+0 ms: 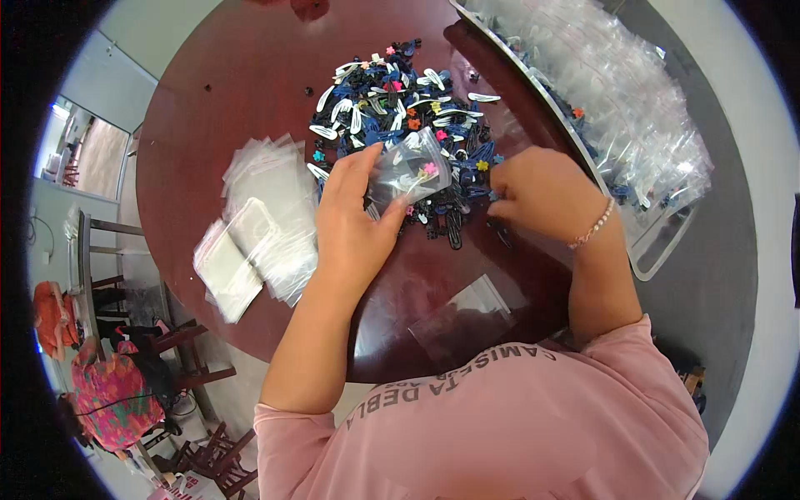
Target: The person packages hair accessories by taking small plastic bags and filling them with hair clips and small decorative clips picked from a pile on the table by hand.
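Observation:
My left hand (358, 212) holds a small clear bag (412, 169) between thumb and fingers, over the near part of a heap of hair clips (392, 104). A pink flower clip and pale clips show inside the bag. At the heap's right edge is my right hand (533, 192), its fingers bent together near blue and black clips; what they hold, if anything, is hidden. The heap mixes white, black and navy clips with small coloured flower clips.
Stacks of empty clear bags (279, 217) lie left on the round dark red table (192, 108). One loose bag (467, 312) is near the front edge. At right, a tray (658, 242) carries many filled bags (617, 100). Chairs (221, 458) stand lower left.

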Available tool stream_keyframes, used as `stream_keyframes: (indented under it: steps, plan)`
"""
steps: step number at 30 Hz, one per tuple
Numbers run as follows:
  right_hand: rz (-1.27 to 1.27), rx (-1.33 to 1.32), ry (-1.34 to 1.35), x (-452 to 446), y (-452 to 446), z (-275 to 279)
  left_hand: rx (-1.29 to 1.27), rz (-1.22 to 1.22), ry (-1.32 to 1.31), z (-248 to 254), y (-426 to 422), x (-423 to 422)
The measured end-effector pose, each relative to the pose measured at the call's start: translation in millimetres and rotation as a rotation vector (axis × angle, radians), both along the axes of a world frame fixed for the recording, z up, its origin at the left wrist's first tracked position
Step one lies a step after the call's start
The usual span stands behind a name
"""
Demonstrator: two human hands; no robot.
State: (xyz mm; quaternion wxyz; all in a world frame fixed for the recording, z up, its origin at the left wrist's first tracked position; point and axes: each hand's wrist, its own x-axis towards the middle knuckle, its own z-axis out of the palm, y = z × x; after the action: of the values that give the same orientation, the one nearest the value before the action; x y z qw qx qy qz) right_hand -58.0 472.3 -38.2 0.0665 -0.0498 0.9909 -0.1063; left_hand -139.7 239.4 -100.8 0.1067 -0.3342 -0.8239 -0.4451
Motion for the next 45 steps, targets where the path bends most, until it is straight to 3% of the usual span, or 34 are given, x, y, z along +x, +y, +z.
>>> stream_keyframes:
  steps: [4, 6, 14, 17, 19, 20, 22, 26, 28, 31, 33, 45]
  plan:
    - [0.092, 0.115, -0.129, 25.5, -14.8, -10.9, 0.013, -0.009, -0.025, 2.5, -0.6, 1.7]
    - [-0.082, -0.024, -0.086, 40.2, -17.0, -19.5, 0.022, -0.021, -0.043, 2.2, 0.1, 2.6]
    - [-0.107, -0.287, -0.011, 59.3, -1.4, -40.6, -0.047, -0.048, -0.058, 2.8, 3.0, 8.4]
    - [-0.112, -0.406, 0.168, 47.0, -1.6, -21.5, -0.075, -0.036, 0.037, -4.5, 1.0, 6.8]
    - [-0.337, -0.788, 0.282, 34.8, -13.3, -1.5, -0.077, -0.043, 0.045, -2.5, 1.0, 9.0]
    - [-0.342, -0.789, 0.289, 28.5, -18.9, -1.7, -0.073, -0.051, 0.048, -1.4, 2.3, 10.3]
    - [-0.309, -1.041, 0.498, 15.8, -31.9, -3.5, -0.055, -0.082, 0.016, 0.7, 4.8, 13.3]
    - [-0.299, -0.96, 0.362, 5.6, -32.6, -8.6, -0.02, -0.123, -0.021, -0.5, 4.5, 12.7]
    - [-0.414, -1.051, 0.453, 1.6, -17.3, -11.0, -0.021, -0.103, -0.008, -0.5, 3.1, 9.6]
    - [-0.466, -0.89, 0.401, 5.1, 16.7, -31.3, 0.006, -0.078, -0.02, 0.5, 2.5, 8.0]
    - [-0.292, -0.391, 0.322, 17.3, 21.8, -42.7, 0.036, -0.073, -0.05, 1.1, 4.3, 7.5]
    - [-0.305, -0.267, 0.48, 26.0, 15.0, -76.7, -0.013, -0.085, -0.05, -2.2, 5.8, 11.0]
